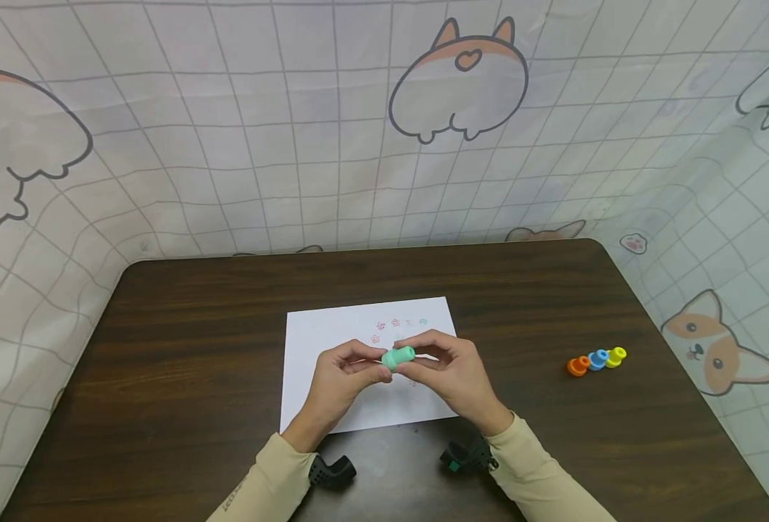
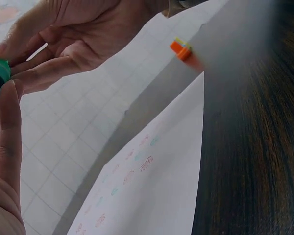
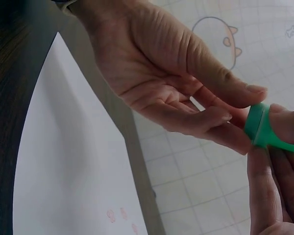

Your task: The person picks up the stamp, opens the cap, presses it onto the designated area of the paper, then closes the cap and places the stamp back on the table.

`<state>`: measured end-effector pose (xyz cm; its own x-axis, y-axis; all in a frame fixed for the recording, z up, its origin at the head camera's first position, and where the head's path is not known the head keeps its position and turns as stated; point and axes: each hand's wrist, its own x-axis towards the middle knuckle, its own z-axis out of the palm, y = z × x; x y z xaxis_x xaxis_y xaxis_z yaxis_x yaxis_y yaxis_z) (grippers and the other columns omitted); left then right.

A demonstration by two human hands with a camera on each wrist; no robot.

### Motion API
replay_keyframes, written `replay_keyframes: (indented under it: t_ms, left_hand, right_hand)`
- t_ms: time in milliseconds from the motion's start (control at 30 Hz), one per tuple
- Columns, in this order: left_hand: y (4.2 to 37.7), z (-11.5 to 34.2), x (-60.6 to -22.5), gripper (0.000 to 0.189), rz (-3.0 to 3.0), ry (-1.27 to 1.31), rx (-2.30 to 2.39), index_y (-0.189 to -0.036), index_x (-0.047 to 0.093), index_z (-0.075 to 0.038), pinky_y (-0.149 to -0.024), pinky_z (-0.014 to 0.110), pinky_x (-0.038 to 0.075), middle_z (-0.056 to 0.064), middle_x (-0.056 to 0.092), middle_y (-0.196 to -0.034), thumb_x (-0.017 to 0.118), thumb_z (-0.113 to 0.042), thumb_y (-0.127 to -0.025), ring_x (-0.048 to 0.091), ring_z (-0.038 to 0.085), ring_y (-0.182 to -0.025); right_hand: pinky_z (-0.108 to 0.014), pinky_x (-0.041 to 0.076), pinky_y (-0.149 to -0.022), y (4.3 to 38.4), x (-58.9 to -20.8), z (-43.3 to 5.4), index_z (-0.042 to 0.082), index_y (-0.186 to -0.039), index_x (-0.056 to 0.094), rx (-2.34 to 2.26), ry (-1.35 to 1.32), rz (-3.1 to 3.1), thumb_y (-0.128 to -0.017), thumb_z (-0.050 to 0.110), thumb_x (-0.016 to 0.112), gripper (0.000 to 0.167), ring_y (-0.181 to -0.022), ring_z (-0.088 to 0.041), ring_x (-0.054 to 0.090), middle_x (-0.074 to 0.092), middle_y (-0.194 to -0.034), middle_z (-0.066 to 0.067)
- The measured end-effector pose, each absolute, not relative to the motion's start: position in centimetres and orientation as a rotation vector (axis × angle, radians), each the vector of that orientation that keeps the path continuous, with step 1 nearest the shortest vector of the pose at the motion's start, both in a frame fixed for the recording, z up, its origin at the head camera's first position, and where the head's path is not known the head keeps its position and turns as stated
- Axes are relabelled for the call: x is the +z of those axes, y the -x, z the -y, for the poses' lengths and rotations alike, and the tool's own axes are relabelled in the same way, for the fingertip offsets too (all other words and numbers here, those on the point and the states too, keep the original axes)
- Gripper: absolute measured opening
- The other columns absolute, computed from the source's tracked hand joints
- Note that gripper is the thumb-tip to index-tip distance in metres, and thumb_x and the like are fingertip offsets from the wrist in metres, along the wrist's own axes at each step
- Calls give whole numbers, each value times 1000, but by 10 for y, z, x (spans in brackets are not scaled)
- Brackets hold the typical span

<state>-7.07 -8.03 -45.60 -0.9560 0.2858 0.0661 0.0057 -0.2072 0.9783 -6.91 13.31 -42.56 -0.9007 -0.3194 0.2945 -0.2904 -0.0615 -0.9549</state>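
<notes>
A small green stamp [image 1: 398, 358] is held over the white paper [image 1: 306, 341], between both hands. My left hand [image 1: 341, 377] pinches its wider end between thumb and fingers. From the other side my right hand [image 1: 452, 373] pinches the stamp with thumb and fingers; the narrower, hollow handle end points to the right in the head view. In the right wrist view a seam rings the wide part of the green stamp [image 3: 257, 125]. Small red and teal prints [image 2: 129, 176] dot the paper below, partly hidden by the hands.
Orange [image 1: 578, 365], blue [image 1: 597, 359] and yellow [image 1: 616, 357] stamps stand side by side at the right of the dark wooden table [image 1: 188, 348]. A white curtain [image 1: 260, 145] with a grid and cartoon corgis hangs behind the table and along its sides.
</notes>
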Motion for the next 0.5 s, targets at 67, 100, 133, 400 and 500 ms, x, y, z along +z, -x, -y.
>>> replay_keyframes:
  t_ms: [67, 100, 133, 400, 500]
  left_hand:
    - [71, 80, -456, 33, -1862, -357, 2282, -108, 70, 4, -83, 29, 65, -9, 79, -106, 86, -11, -83, 79, 9, -91]
    - [70, 80, -455, 35, -1869, -359, 2278, -109, 69, 6, -83, 29, 65, -9, 79, -106, 86, -11, -83, 79, 8, -91]
    - [71, 79, -455, 36, -1876, -363, 2270, -110, 68, 7, -84, 29, 65, -10, 79, -106, 85, -11, -84, 79, 8, -92]
    - [75, 85, -444, 29, -2084, -503, 2069, -115, 72, -5, -87, 26, 63, 5, 77, -112, 82, -15, -89, 77, 7, -98]
    - [76, 93, -442, 26, -2303, -539, 1907, -115, 75, -15, -93, 27, 61, 5, 77, -117, 82, -22, -90, 77, 12, -103]
  right_hand:
    - [-29, 61, -94, 69, -426, -133, -10, -114, 70, -2167, 700, -2143, -88, -4, 77, 27, -106, -6, 73, 68, -115, -34]
    - [-29, 61, -94, 69, -426, -134, -10, -114, 70, -2166, 700, -2145, -89, -4, 77, 27, -106, -6, 73, 68, -115, -35]
    - [-29, 61, -94, 69, -426, -134, -10, -114, 70, -2164, 698, -2147, -89, -4, 76, 27, -106, -6, 73, 68, -115, -35]
    - [-28, 62, -92, 69, -418, -143, -6, -113, 72, -2119, 724, -2248, -87, -3, 79, 27, -101, -7, 75, 71, -112, -30]
    - [-27, 62, -90, 70, -416, -157, -4, -113, 73, -2099, 655, -2340, -86, -2, 81, 28, -97, -8, 75, 74, -111, -21]
